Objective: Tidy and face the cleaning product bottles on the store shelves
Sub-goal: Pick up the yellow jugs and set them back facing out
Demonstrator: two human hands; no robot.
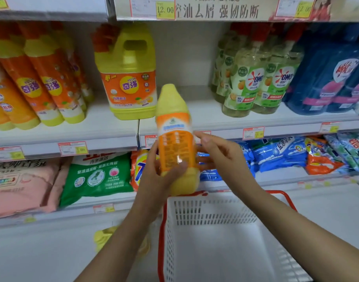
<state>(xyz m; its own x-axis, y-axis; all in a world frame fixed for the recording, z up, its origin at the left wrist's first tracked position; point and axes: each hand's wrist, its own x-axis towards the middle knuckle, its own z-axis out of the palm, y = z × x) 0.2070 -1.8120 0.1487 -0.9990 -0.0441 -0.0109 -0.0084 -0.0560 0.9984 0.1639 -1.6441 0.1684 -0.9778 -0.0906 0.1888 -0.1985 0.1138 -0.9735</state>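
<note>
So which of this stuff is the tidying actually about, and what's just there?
Job: held bottle, both hands, orange bottles, yellow jug, green bottles, blue bottles.
Just there: basket, powder bags, price tags.

Bare shelf [194,102] gap at 12 o'clock, between jug [126,74] and green bottles [253,78]; basket [215,241] blocks 6 o'clock.

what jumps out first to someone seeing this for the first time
A yellow and orange bottle held up at centre frame, back label toward the camera, gripped low by the left hand with the right hand touching its side. Below it sits a white basket with red handles. Behind, a large yellow jug stands alone on the shelf.
</note>
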